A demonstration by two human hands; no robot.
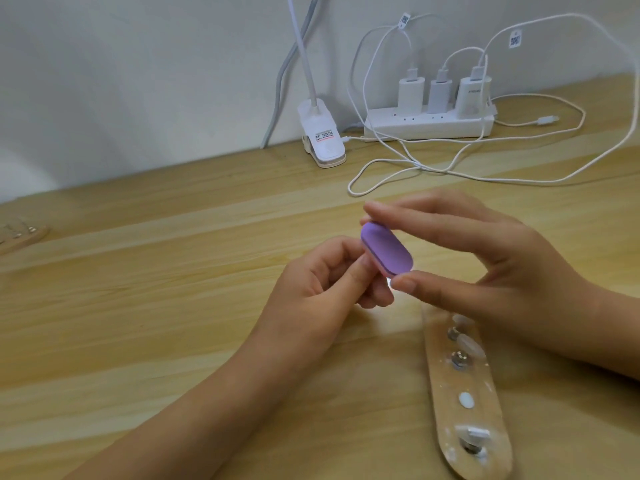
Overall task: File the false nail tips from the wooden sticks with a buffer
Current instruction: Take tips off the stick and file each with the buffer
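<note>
Over table (166, 306), left hand (322, 282), right hand (485, 258), one buffer (388, 251), two sticks (441, 386) (24, 237)

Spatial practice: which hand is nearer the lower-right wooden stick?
Right. The right hand is over the wooden stick at its far end; the left hand lies to its left.

Pale wood-grain table (156, 306) fills the view, a plain white wall (138, 64) behind it. At the back edge, a white clip-on lamp (323, 140) and a white power strip (429, 125) carrying three chargers (440, 95), white cables (398, 162) looping across the tabletop.
</note>
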